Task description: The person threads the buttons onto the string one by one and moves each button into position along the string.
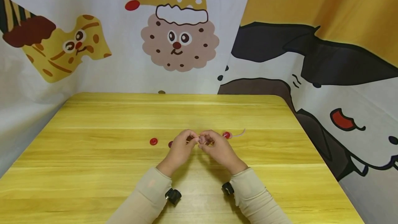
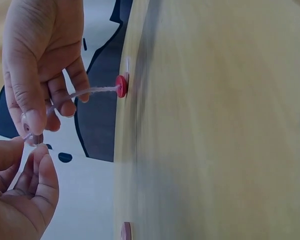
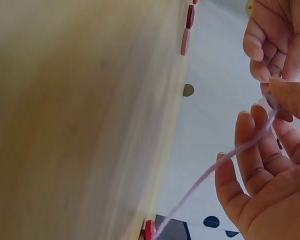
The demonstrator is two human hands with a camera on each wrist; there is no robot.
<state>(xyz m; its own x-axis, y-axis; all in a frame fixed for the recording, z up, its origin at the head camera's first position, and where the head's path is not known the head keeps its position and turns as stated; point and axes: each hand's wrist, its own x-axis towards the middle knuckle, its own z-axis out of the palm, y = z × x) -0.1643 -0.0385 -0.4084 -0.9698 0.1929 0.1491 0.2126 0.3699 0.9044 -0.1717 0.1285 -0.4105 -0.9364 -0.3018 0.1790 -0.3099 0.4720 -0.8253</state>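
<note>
In the head view both hands meet above the middle of the table. My right hand [image 1: 220,148] pinches a translucent pinkish button [image 1: 202,140] between thumb and fingertips. A fuzzy pale pink string [image 3: 202,177] passes at that button, and its tip lies between the thumb and finger of my left hand [image 2: 25,187]. From the right hand the string sags to a red button [image 2: 121,86] on the table, which it runs through. Its tail lies on the wood beyond. Fingers partly cover the pinched button, so its holes cannot be made out.
Left of the hands another red button [image 1: 153,141] lies on the table [image 1: 93,168]. A dark red button [image 3: 190,17] and a pink button [image 3: 185,42] lie in the same row, largely behind the left hand in the head view. A printed curtain [image 1: 118,72] hangs behind the table.
</note>
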